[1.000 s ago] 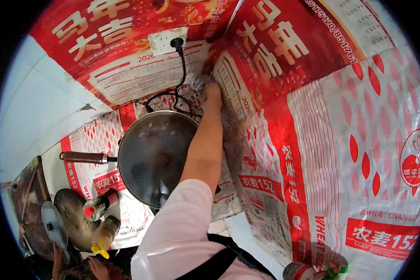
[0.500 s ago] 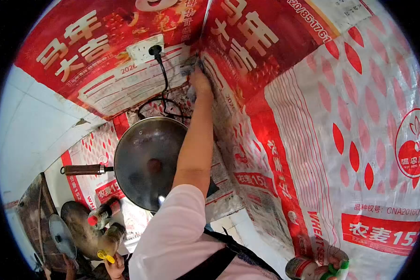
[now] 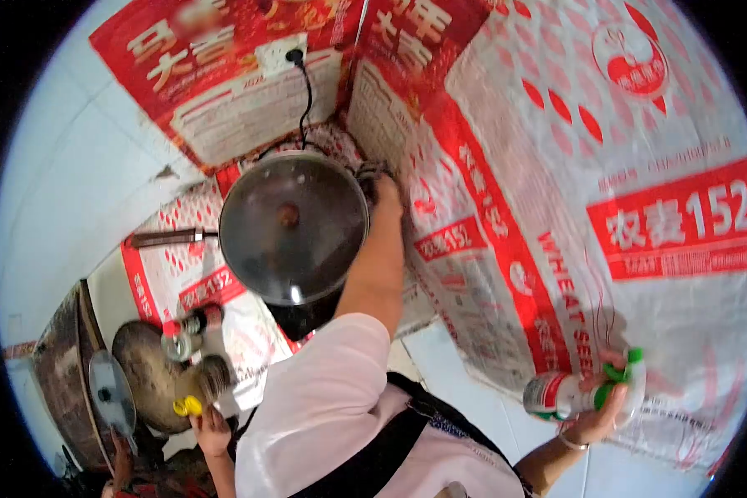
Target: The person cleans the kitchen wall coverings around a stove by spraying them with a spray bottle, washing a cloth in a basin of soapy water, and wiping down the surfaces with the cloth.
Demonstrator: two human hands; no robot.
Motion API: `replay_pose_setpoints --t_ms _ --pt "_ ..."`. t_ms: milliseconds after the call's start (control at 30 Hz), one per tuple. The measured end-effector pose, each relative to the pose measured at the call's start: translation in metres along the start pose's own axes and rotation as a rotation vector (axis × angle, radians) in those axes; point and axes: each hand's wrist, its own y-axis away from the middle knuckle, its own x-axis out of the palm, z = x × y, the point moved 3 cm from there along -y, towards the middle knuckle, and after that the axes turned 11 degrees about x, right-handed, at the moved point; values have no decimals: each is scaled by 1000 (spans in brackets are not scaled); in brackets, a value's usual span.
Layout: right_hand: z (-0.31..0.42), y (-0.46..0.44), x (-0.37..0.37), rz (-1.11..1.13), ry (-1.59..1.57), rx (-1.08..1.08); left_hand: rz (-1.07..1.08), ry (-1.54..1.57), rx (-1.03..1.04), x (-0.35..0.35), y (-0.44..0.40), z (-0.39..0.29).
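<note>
My left hand (image 3: 385, 192) is closed round a dark, crumpled cloth (image 3: 372, 171), pressed low near the wall corner, just right of a lidded pan (image 3: 290, 257). The arm passes over the pan's right edge. At the lower right, my right hand (image 3: 604, 415) grips a spray bottle (image 3: 562, 395) with a green and white trigger head, held tilted on its side in front of the sheeted wall (image 3: 515, 274). The pan's glass lid is fogged, and its brown handle (image 3: 168, 238) points left.
A black plug and cord (image 3: 309, 95) run down behind the pan. At lower left are a wok (image 3: 145, 373), another glass lid (image 3: 112, 390), a red-capped bottle (image 3: 192, 332) and a yellow-capped bottle (image 3: 206, 383). Another person's hand (image 3: 213, 433) is beside the yellow cap.
My left hand has come down the wall corner with the cloth to beside the pan. My right hand and the spray bottle have risen into fuller view. The other person's hand remains by the yellow cap.
</note>
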Motion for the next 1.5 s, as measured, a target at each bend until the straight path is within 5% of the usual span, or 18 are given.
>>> replay_pose_setpoints --t_ms 67,167,233,300,367,400,500,600,633,667,700,733,800,867,967,1067,1333,1500 --pt "3 1 5 70 -105 -5 -40 5 201 -12 -14 89" --pt "13 11 -2 155 -111 -29 336 293 -239 -32 156 90" --pt "9 23 -21 162 -102 -44 440 228 57 -54 150 190" --pt "5 37 -43 174 -73 -52 243 14 -355 -70 249 225" --pt "-1 49 -61 194 -77 -51 219 -78 -266 -60 351 187" --pt "-4 54 -69 185 -66 -48 362 -265 6 -69 314 300" --pt "-12 72 -92 186 -61 -56 449 -293 618 -26 455 147" --pt "-15 83 -112 221 -27 -33 368 -403 1262 18 461 67" --pt "-20 88 -122 204 7 -41 404 -936 1337 27 450 45" --pt "-20 91 -126 169 27 -52 450 -491 906 40 429 2" --pt "-21 95 -133 150 -12 -5 -24 -854 1641 49 371 19" --pt "-22 97 -140 131 -53 39 184 -317 1077 52 360 -14" --pt "-26 99 -148 129 -50 13 166 -364 1053 51 310 20" --pt "-27 103 -150 99 -40 84 178 -146 632 31 328 59" --pt "-17 102 -145 3 -64 103 272 -477 709 -7 422 102" --pt "7 95 -132 -72 -12 33 556 -283 543 -29 469 111" --pt "34 96 -125 -301 12 -3 807 -334 679 -45 468 71" --pt "46 97 -121 -333 67 73 895 -385 466 -58 464 54"
